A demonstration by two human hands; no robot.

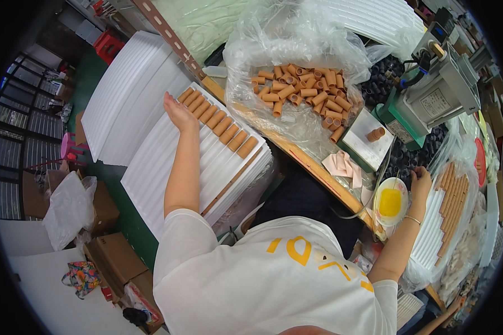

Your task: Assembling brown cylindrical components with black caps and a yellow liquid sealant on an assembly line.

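My left hand [180, 113] reaches out over a white ribbed tray [167, 167], its fingers stretched beside the far end of a row of short brown tubes [218, 122] lying in the grooves. On the right, my right hand [421, 187] is closed at the edge of a pile of small black parts [411, 156]. Its fingertips meet at something dark that I cannot make out. Just left of that hand stands a white oval bowl [382, 215] with a yellow substance [390, 202] and a thin stick in it.
Loose brown tubes [310, 89] lie on clear plastic across the bench [296, 154]. A green and grey machine [430, 100] stands behind a metal plate [364, 131] bearing a brown piece [376, 134]. A pink cloth [342, 166] lies nearer. Longer brown tubes [451, 206] rest at far right.
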